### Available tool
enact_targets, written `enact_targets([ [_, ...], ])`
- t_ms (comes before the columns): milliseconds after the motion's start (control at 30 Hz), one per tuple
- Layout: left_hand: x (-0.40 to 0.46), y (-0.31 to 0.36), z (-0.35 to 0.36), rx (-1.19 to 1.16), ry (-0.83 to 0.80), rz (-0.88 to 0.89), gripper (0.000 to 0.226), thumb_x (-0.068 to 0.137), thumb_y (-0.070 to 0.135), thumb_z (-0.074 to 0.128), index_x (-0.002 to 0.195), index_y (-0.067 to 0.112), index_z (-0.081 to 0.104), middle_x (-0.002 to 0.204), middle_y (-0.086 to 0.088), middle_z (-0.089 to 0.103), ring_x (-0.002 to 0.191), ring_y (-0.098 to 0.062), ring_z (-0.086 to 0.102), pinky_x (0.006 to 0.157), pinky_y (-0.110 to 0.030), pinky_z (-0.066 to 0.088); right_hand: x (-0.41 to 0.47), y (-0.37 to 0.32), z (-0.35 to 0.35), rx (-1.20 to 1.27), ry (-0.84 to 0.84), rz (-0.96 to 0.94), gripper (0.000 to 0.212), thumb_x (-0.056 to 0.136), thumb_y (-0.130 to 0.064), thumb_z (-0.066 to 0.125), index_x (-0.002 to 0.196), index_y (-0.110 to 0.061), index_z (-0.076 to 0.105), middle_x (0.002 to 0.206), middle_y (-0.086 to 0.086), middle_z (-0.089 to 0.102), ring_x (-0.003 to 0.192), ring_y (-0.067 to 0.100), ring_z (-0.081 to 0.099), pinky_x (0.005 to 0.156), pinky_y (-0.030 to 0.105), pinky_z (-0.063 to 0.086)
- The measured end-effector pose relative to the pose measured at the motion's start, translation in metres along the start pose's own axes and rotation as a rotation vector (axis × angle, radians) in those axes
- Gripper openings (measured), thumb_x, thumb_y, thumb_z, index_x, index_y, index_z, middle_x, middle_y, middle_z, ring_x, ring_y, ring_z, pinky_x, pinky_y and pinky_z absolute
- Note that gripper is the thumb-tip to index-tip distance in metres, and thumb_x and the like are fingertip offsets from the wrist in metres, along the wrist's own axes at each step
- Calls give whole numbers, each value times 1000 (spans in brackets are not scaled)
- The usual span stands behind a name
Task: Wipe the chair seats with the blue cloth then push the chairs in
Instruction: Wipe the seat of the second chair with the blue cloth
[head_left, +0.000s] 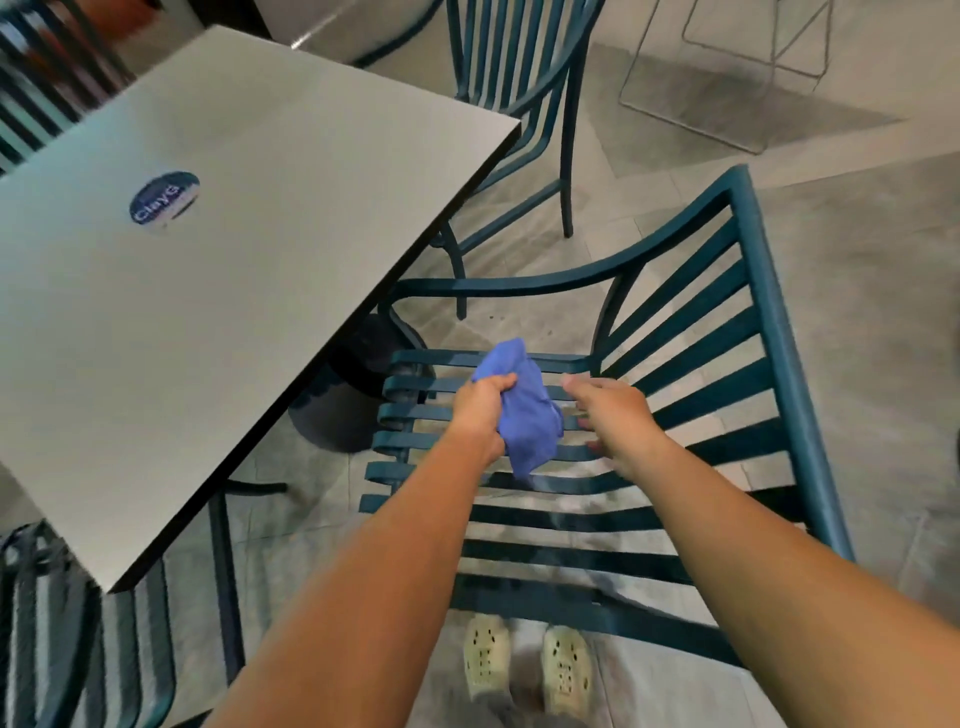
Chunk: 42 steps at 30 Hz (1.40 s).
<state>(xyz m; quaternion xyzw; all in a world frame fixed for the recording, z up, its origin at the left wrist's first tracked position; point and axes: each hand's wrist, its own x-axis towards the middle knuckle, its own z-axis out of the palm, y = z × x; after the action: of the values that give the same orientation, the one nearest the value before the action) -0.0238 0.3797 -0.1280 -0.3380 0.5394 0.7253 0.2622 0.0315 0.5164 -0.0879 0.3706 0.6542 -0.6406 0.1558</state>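
Observation:
A teal slatted metal chair (691, 364) stands pulled out from the grey table (249, 249), its seat slats (519, 525) below my arms. My left hand (480, 408) grips a bunched blue cloth (519, 410) just above the front of the seat. My right hand (615, 415) hovers beside the cloth with relaxed, slightly spread fingers and holds nothing; whether it touches the cloth or the slats is unclear.
A second teal chair (519, 78) stands at the table's far end, and a third (62, 623) sits at the lower left. A round blue sticker (163, 199) lies on the tabletop. The table's dark pedestal base (358, 395) is left of the seat. My shoes (524, 660) show below it.

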Motion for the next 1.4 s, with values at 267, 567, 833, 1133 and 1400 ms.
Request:
enact_targets([
  [267, -67, -9, -3, -93, -104, -23, 42, 93, 19, 64, 126, -6, 57, 122, -26, 64, 115, -39, 62, 102, -52, 47, -62, 5, 9, 132, -84, 84, 28, 86, -44, 68, 103, -22, 67, 97, -1, 70, 91, 23, 67, 70, 39, 57],
  [567, -118, -46, -14, -161, -37, -124, 44, 93, 37, 62, 124, 5, 61, 119, -18, 67, 110, -36, 64, 102, -48, 48, -108, 38, 17, 397, -44, 104, 35, 79, -43, 77, 105, -21, 68, 99, 4, 74, 92, 26, 71, 76, 45, 60],
  [833, -131, -67, -3, -126, -99, -115, 40, 97, 26, 56, 129, 1, 57, 127, -19, 63, 119, -32, 60, 108, -44, 44, -114, 51, 0, 467, 106, 34, 21, 82, -8, 76, 100, -7, 65, 100, 15, 73, 90, 29, 72, 85, 46, 58],
  [1133, -154, -38, 58, -107, -202, 24, 40, 97, 25, 57, 131, 5, 56, 128, -19, 63, 118, -35, 60, 105, -50, 45, -108, 0, -50, 476, 183, -110, 16, 81, -7, 76, 86, -16, 64, 92, 8, 72, 84, 21, 71, 79, 39, 59],
  [1400, -190, -24, 178, -131, -328, 10, 37, 97, 21, 53, 126, -1, 57, 123, -18, 65, 103, -30, 63, 91, -38, 51, -96, -55, -163, 483, 207, -196, 15, 80, -9, 76, 84, -16, 63, 92, 11, 72, 82, 23, 71, 75, 39, 60],
])
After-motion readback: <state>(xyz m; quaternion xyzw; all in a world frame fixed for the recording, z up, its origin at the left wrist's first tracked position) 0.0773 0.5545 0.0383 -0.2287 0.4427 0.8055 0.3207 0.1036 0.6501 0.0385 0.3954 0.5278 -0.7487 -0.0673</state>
